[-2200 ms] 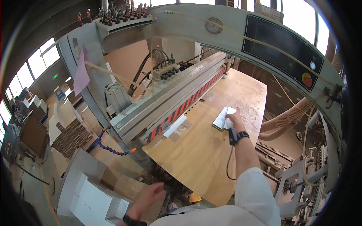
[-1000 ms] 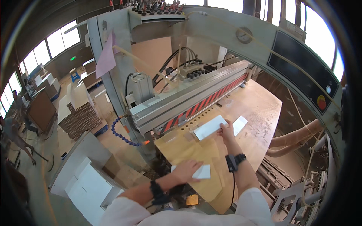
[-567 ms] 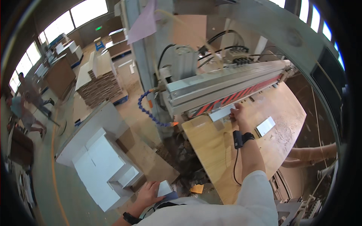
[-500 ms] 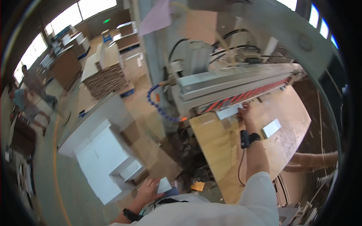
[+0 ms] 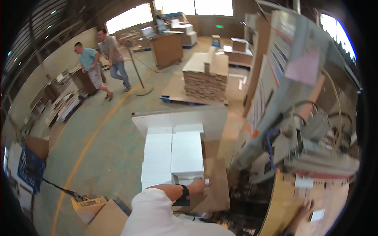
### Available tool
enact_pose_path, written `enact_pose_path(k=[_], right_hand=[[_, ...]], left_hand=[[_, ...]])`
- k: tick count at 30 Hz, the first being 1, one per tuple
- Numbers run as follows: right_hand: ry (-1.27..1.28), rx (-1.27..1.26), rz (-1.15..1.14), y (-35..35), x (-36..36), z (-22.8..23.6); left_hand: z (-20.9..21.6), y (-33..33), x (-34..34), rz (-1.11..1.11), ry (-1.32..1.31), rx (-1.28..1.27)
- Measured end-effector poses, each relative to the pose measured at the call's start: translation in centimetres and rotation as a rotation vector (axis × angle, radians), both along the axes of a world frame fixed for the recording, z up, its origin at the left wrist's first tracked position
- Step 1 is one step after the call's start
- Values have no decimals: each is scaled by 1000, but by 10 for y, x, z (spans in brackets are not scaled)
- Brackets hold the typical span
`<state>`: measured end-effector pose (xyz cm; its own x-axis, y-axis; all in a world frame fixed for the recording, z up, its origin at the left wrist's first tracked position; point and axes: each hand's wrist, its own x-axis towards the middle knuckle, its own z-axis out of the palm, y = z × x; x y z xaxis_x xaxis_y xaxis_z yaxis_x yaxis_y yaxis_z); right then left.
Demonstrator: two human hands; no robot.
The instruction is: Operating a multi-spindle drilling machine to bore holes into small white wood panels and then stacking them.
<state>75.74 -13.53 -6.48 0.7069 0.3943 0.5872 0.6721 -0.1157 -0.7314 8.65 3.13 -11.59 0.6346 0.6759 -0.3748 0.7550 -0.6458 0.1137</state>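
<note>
White panel [image 5: 181, 118] stands upright between white boards [image 5: 187, 151] and a brown-edged stack [image 5: 205, 84].

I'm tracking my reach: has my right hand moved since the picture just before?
Yes: the right hand has moved away from the machine's beam, off the white strip beside it.

Woodworking workshop: board stack [image 5: 205, 83] stands on pallet [image 5: 173, 88]; grey machine [image 5: 323, 154] right of it, yellow floor line [image 5: 93, 137] left, windows [image 5: 214, 7] behind it.
</note>
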Motion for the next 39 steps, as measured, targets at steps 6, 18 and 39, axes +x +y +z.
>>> enact_pose_path(k=[6,18,39], right_hand=[[413,-5,-46,-25,-211,121],[705,228,19,-13,-210,108],[582,-9,-451,-35,-75,111]], left_hand=[[-21,-9,-44,-78,394,352],[12,3,-56,43,59,-46],[185,-138,218,-890,-855,-387]])
